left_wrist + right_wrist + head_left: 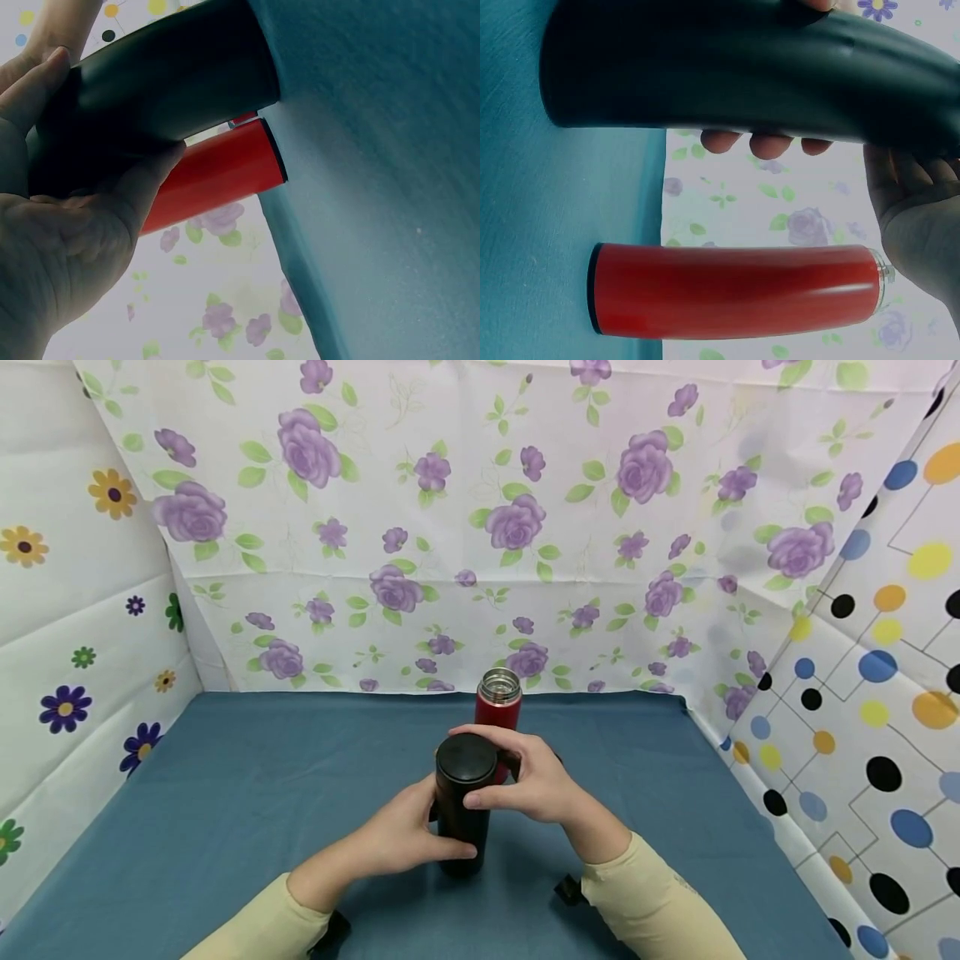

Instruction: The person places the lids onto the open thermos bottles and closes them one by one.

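A black thermos flask [453, 817] stands upright on the blue cloth with its black lid [467, 758] on top. My left hand [397, 831] grips the middle of its body, thumb across the near side and several fingertips showing past the far edge in the right wrist view. Higher up, my right hand [536, 777] holds the flask around the lid, its thumb on the front just below the top. Behind the black flask is a red thermos flask [735, 292], upright, its bare steel mouth [501, 685] uncovered. My right hand partly hides it in the head view.
Blue cloth [300, 760] covers the table. A small red thing [244, 118] shows between the two flasks in the left wrist view. A flowered curtain [450, 527] hangs at the back, with printed sheets along the left [75, 610] and right [855, 693].
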Action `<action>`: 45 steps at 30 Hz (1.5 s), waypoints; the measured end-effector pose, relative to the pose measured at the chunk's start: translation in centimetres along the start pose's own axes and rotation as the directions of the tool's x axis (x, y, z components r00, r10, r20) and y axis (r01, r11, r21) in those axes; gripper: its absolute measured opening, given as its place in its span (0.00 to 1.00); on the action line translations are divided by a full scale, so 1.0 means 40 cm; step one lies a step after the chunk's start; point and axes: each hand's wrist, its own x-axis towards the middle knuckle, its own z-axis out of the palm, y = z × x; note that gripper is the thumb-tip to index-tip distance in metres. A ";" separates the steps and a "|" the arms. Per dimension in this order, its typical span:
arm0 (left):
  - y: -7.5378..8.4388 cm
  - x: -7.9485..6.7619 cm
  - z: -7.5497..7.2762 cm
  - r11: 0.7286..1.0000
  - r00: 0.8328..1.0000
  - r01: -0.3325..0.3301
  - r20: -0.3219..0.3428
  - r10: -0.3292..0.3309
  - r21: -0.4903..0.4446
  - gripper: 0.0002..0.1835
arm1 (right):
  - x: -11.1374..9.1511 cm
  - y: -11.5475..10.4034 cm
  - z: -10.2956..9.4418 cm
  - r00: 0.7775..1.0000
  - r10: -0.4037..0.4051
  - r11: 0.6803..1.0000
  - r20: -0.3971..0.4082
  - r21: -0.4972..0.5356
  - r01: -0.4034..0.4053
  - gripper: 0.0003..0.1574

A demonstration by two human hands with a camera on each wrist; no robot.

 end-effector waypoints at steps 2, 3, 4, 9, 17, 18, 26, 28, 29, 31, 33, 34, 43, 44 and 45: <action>0.001 0.000 0.000 1.000 1.000 -0.005 0.001 0.005 -0.007 0.50 | -0.001 -0.002 0.000 1.000 0.009 0.999 -0.016 -0.041 -0.009 0.40; 0.001 0.001 0.001 1.000 1.000 -0.008 -0.001 0.008 -0.008 0.50 | -0.001 -0.003 0.001 1.000 0.012 0.998 -0.023 -0.055 -0.013 0.40; 0.002 0.001 0.001 1.000 1.000 -0.011 -0.003 0.011 -0.010 0.50 | -0.001 -0.004 0.001 1.000 0.013 0.998 -0.028 -0.066 -0.015 0.40; 0.003 0.003 0.004 1.000 0.999 -0.015 -0.030 0.015 -0.012 0.49 | 0.000 -0.006 0.005 0.999 0.009 0.997 -0.046 -0.080 -0.013 0.40; -0.001 0.004 0.014 0.998 0.994 -0.019 -0.108 0.024 0.052 0.47 | 0.000 -0.007 0.011 0.997 0.027 0.996 -0.071 -0.082 -0.033 0.42; -0.001 0.004 0.015 0.998 0.993 -0.020 -0.118 0.027 0.062 0.47 | 0.000 -0.007 0.012 0.997 0.028 0.996 -0.074 -0.082 -0.034 0.41; 0.002 0.001 0.021 0.993 0.986 0.002 -0.167 0.017 0.115 0.48 | 0.000 -0.005 0.018 0.995 0.013 0.996 -0.100 -0.091 -0.022 0.41; 0.004 0.001 0.022 0.992 0.984 0.011 -0.177 0.012 0.126 0.47 | 0.000 -0.005 0.020 0.994 0.011 0.995 -0.107 -0.092 -0.021 0.41; 0.004 0.001 0.022 0.992 0.984 0.015 -0.180 0.009 0.127 0.47 | 0.001 -0.005 0.020 0.994 0.012 0.995 -0.111 -0.093 -0.023 0.41; 0.005 0.001 0.024 0.991 0.982 0.024 -0.188 0.002 0.135 0.46 | 0.001 -0.006 0.022 0.993 0.010 0.996 -0.116 -0.092 -0.021 0.41; 0.007 0.000 0.025 0.991 0.982 0.030 -0.191 -0.004 0.133 0.45 | 0.001 -0.008 0.024 0.993 0.011 0.995 -0.120 -0.093 -0.022 0.42; 0.007 0.000 0.026 0.991 0.981 0.032 -0.194 -0.005 0.133 0.45 | 0.001 -0.009 0.024 0.993 0.012 0.995 -0.121 -0.093 -0.023 0.42; 0.007 -0.001 0.026 0.990 0.980 0.041 -0.199 -0.013 0.136 0.44 | 0.002 -0.006 0.027 0.992 0.036 0.995 -0.125 -0.085 -0.047 0.42; 0.007 -0.002 0.026 0.990 0.980 0.047 -0.200 -0.019 0.136 0.44 | 0.002 -0.006 0.027 0.991 0.040 0.995 -0.125 -0.083 -0.051 0.42; 0.007 -0.002 0.026 0.989 0.979 0.054 -0.200 -0.025 0.139 0.44 | 0.002 -0.006 0.027 0.991 0.044 0.995 -0.125 -0.081 -0.055 0.42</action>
